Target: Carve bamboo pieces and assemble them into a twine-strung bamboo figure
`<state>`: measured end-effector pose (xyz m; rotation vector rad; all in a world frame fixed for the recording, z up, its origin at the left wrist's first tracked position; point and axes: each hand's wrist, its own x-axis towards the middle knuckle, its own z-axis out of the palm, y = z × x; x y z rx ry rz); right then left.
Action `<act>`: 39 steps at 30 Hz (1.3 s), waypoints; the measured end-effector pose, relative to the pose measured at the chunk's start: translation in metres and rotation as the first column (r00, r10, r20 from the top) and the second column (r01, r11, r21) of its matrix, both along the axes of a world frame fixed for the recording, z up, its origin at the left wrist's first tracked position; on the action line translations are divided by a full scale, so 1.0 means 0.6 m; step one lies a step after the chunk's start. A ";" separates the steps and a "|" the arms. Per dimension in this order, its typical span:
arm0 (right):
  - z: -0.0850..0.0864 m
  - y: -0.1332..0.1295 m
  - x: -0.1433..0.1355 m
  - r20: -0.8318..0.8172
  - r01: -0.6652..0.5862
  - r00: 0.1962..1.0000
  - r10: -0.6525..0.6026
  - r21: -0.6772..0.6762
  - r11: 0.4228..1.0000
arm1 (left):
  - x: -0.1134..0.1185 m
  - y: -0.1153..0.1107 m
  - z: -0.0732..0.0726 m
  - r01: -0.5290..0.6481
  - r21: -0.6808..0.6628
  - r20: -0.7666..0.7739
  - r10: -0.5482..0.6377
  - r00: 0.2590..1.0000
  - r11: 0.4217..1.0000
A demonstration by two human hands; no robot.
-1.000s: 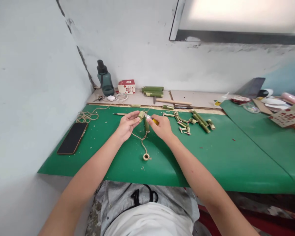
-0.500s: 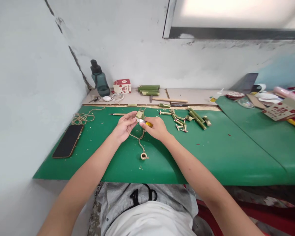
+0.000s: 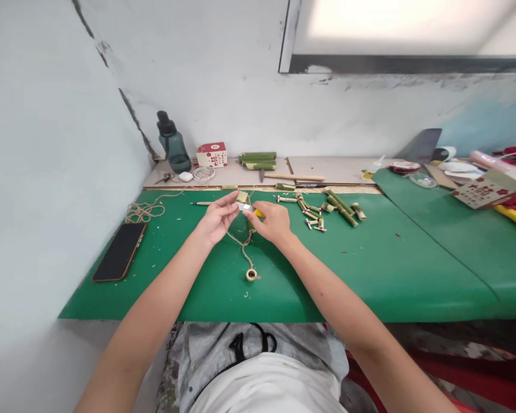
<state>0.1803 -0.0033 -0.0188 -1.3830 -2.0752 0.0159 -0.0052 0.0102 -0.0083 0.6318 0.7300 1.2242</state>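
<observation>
Between the fingers of my left hand point(image 3: 218, 218) is a short piece of green bamboo point(image 3: 242, 197). My right hand point(image 3: 273, 221) grips a yellow-handled utility knife point(image 3: 258, 213), its pale blade end up against the bamboo near my left fingertips. A brown cord point(image 3: 246, 251) hangs below my hands and runs down to a small bamboo ring point(image 3: 251, 275) on the green mat point(image 3: 223, 298). Another bit of bamboo is partly hidden just under my right fingers.
Right of my hands lie jointed bamboo pieces point(image 3: 312, 213) and cut bamboo tubes point(image 3: 341, 207). A phone point(image 3: 120, 252) and coiled cord point(image 3: 144, 212) are at left. Behind stand a bottle point(image 3: 174, 146), a box point(image 3: 211, 155) and a hammer point(image 3: 292, 176).
The knife blade has shifted slightly over the bamboo piece, with both hands still holding on. The whole view has tilted a little.
</observation>
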 end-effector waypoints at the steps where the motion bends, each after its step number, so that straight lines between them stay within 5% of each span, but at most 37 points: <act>1: -0.002 0.001 -0.001 -0.010 0.010 1.000 -0.010 0.012 1.000 | 0.003 0.002 0.001 -0.006 0.002 0.007 0.006 1.000 1.000; 10: -0.004 0.011 -0.014 -0.184 0.137 0.975 -0.128 0.037 0.990 | 0.010 0.008 0.001 -0.086 0.033 0.020 0.085 0.996 0.996; 14: 0.012 0.026 0.019 -0.457 0.309 0.846 -0.274 0.001 0.951 | 0.007 -0.006 -0.005 -0.053 0.047 -0.010 0.053 0.999 0.997; 19: 0.009 0.023 0.008 -0.403 0.094 0.909 -0.101 -0.038 0.995 | 0.009 0.000 -0.019 -0.112 0.040 0.045 0.110 0.993 0.993; 25: -0.003 0.019 0.000 -0.405 0.062 0.907 -0.113 -0.136 0.989 | 0.001 -0.006 -0.026 0.005 0.029 0.030 -0.006 1.000 1.000; 39: -0.006 0.005 -0.002 -0.417 -0.085 0.909 -0.004 -0.195 0.977 | 0.007 -0.020 -0.019 0.013 0.123 -0.027 -0.010 1.000 0.992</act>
